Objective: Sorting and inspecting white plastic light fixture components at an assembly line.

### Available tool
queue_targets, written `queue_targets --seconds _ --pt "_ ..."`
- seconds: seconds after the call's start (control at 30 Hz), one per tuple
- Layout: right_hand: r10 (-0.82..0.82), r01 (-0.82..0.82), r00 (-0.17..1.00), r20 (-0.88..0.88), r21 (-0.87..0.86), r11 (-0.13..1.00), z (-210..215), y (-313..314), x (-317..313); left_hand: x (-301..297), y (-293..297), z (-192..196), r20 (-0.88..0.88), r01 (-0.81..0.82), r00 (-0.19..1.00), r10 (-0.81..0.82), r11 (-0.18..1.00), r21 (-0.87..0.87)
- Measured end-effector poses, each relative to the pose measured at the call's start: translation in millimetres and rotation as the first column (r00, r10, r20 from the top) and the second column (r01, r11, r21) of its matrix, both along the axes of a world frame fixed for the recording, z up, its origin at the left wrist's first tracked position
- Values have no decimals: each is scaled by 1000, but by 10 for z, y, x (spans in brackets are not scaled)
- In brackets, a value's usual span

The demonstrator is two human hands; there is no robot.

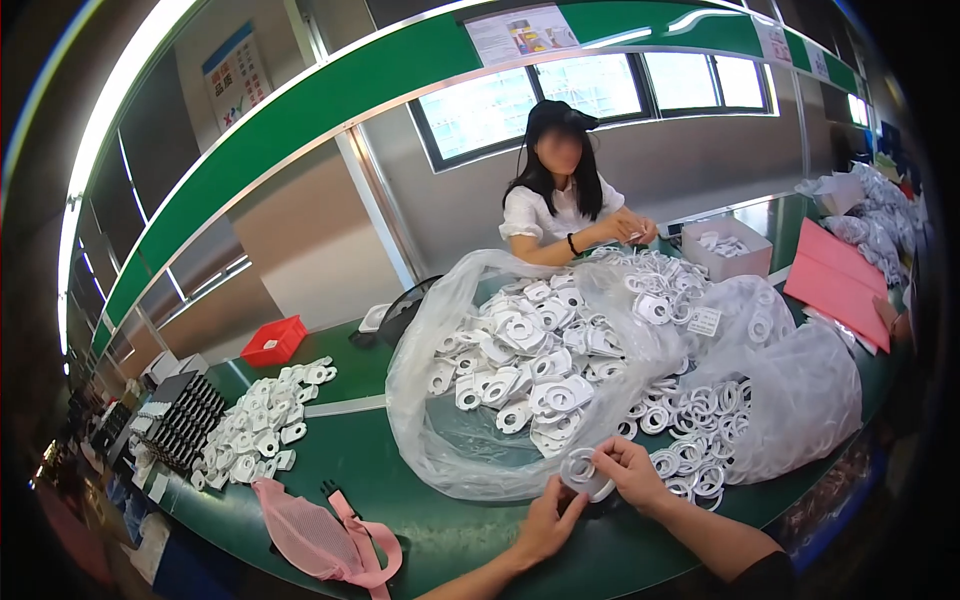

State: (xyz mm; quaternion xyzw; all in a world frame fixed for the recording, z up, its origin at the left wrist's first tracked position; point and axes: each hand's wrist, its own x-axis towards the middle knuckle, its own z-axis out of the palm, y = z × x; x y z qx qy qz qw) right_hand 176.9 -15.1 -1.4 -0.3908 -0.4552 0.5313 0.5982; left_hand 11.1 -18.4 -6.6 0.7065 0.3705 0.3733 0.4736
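Between my two hands is a white plastic plate with a round hole and ring (pixel 590 486), held just above the table's near side. My left hand (pixel 548 518) pinches its lower left edge, while the fingers of my right hand (pixel 632 474) close on its upper right. Whether the ring is a separate piece I cannot tell. Beyond my hands lies an open clear plastic bag (pixel 425 455) full of similar white plates (pixel 545 350). Loose white rings (pixel 690 440) are heaped right of my right hand, partly under another clear bag (pixel 805 400).
A pink waist bag (pixel 310 530) lies on the green table (pixel 440 535) at left. Behind it are a pile of white parts (pixel 265 420), black stacked trays (pixel 180 425) and a red bin (pixel 273 342). Across sits a co-worker (pixel 555 205) near a white box (pixel 725 262).
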Motion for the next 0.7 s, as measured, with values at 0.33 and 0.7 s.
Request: queue_targets --seconds 0.33,0.7 --pt "-132 133 968 214 9 991 25 -83 -118 -4 -55 -94 -55 72 996 -66 991 115" --pt "-134 129 939 318 39 991 52 -107 -90 -19 -5 -55 -125 9 992 10 988 152"
